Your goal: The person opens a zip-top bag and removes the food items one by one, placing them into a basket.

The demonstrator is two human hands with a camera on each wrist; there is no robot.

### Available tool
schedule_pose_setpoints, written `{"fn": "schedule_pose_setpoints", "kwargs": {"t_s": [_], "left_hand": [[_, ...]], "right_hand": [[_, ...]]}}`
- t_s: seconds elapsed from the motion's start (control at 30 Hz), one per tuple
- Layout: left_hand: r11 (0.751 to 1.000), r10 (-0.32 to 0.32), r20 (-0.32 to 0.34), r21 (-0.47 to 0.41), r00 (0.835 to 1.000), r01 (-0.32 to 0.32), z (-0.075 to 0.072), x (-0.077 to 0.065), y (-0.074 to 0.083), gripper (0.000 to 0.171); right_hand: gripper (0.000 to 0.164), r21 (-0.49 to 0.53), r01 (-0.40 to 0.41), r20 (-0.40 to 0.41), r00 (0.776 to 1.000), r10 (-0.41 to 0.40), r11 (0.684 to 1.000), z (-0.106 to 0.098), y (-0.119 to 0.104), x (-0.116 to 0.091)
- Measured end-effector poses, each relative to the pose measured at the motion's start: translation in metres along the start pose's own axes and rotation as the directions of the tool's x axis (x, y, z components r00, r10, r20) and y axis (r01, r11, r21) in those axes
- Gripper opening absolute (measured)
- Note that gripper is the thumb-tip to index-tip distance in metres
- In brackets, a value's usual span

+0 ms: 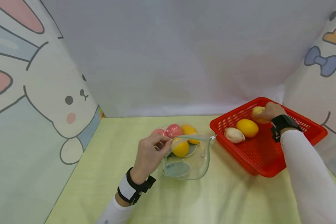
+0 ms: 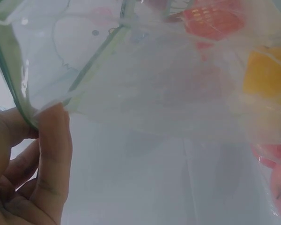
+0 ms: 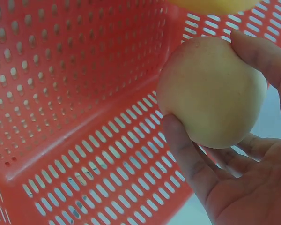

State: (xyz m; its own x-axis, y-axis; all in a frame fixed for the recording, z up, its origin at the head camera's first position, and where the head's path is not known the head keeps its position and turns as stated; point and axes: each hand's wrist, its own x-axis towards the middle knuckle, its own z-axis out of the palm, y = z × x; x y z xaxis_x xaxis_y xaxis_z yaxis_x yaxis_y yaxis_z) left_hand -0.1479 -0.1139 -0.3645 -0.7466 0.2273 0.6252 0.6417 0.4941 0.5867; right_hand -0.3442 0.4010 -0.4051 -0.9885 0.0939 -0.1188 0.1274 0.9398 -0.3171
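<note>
In the head view my left hand (image 1: 152, 154) pinches the green-edged rim of a clear zip bag (image 1: 197, 168) between thumb and fingers. The bag lies with its mouth toward me. Through its film show red apples (image 1: 174, 131), an orange-yellow fruit (image 1: 189, 129) and a yellow fruit (image 1: 180, 147) nearer the mouth. Over at the right, my right hand (image 1: 268, 112) reaches into a red basket (image 1: 271, 169). Its thumb and fingers grip a pale, peach-like fruit (image 3: 210, 91), seen close above the slotted floor in the right wrist view.
A yellow lemon-like fruit (image 1: 247, 128) and a cream-coloured, pleated, bulb-shaped item (image 1: 234, 135) lie in the basket's left part. A white zip slider (image 1: 213, 137) sticks out toward the basket wall. Printed panels (image 1: 53, 102) enclose the pale green table (image 1: 109, 174).
</note>
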Motion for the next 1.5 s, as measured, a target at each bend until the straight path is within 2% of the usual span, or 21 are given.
{"fn": "schedule_pose_setpoints", "kwargs": {"t_s": [0.23,0.4,0.57,0.67,0.87,0.93,1.0,1.03,1.07,1.1,1.2,1.23,1.3,1.37,1.4,1.43,1.5], "left_hand": [[1.0,0.007,-0.004,0.0,1.0,-0.007,0.0,0.001,0.002,0.006],[1.0,0.004,-0.007,-0.004,1.0,-0.004,0.0,0.0,0.002,0.004],[1.0,0.017,-0.023,-0.01,1.0,-0.017,0.0,-0.001,0.002,0.006],[0.999,0.031,-0.031,-0.01,0.999,-0.031,0.0,-0.001,0.002,0.007],[0.999,0.041,-0.045,-0.024,0.998,-0.042,0.0,-0.002,0.003,0.004],[0.998,0.044,-0.052,-0.03,0.998,-0.046,0.001,-0.002,0.003,0.004],[0.998,0.045,-0.055,-0.038,0.997,-0.047,0.0,-0.002,0.004,0.003],[0.998,0.046,-0.057,-0.04,0.997,-0.048,0.001,-0.002,0.004,0.003],[0.998,0.046,-0.058,-0.042,0.997,-0.048,0.001,-0.002,0.004,0.004],[0.998,0.044,-0.058,-0.044,0.997,-0.047,0.001,-0.002,0.004,0.004],[0.998,0.038,-0.056,-0.05,0.998,-0.041,0.001,-0.001,0.004,0.004],[0.998,0.036,-0.055,-0.049,0.998,-0.039,0.001,-0.001,0.004,0.004],[0.998,0.033,-0.054,-0.05,0.998,-0.036,0.001,-0.001,0.004,0.005],[0.998,0.034,-0.053,-0.05,0.998,-0.037,0.001,-0.001,0.004,0.006],[0.998,0.037,-0.054,-0.05,0.998,-0.04,0.001,-0.001,0.004,0.006],[0.998,0.04,-0.056,-0.05,0.998,-0.043,0.001,-0.002,0.004,0.005],[0.997,0.047,-0.058,-0.053,0.997,-0.05,0.003,-0.002,0.004,0.004]], "right_hand": [[0.061,0.029,-0.024,0.047,0.999,0.022,0.999,0.005,-0.002,-0.006],[0.059,-0.006,0.02,0.064,0.998,-0.019,1.0,0.001,-0.003,-0.011],[0.061,-0.134,0.133,-0.02,0.99,-0.137,0.982,-0.005,-0.014,-0.022],[0.066,-0.2,0.173,-0.08,0.978,-0.192,0.965,-0.011,-0.03,-0.035],[0.064,-0.246,0.276,-0.161,0.934,-0.319,0.929,-0.015,-0.076,-0.08],[0.061,-0.245,0.319,-0.196,0.909,-0.369,0.916,-0.013,-0.094,-0.1],[0.055,-0.232,0.363,-0.254,0.873,-0.416,0.902,-0.01,-0.11,-0.121],[0.052,-0.232,0.389,-0.294,0.846,-0.445,0.892,-0.007,-0.118,-0.132],[0.05,-0.244,0.42,-0.342,0.806,-0.483,0.874,-0.004,-0.126,-0.142],[0.048,-0.265,0.456,-0.388,0.756,-0.527,0.85,0.0,-0.134,-0.153],[0.044,-0.341,0.562,-0.497,0.573,-0.652,0.753,0.009,-0.158,-0.184],[0.04,-0.379,0.596,-0.519,0.496,-0.696,0.708,0.013,-0.166,-0.194],[0.041,-0.423,0.668,-0.53,0.366,-0.765,0.612,0.022,-0.183,-0.211],[0.053,-0.446,0.732,-0.514,0.263,-0.817,0.516,0.034,-0.2,-0.225],[0.06,-0.457,0.756,-0.495,0.222,-0.84,0.469,0.04,-0.208,-0.23],[0.06,-0.459,0.778,-0.471,0.195,-0.86,0.428,0.046,-0.215,-0.234],[0.043,-0.451,0.812,-0.409,0.18,-0.895,0.37,0.059,-0.228,-0.239]]}}
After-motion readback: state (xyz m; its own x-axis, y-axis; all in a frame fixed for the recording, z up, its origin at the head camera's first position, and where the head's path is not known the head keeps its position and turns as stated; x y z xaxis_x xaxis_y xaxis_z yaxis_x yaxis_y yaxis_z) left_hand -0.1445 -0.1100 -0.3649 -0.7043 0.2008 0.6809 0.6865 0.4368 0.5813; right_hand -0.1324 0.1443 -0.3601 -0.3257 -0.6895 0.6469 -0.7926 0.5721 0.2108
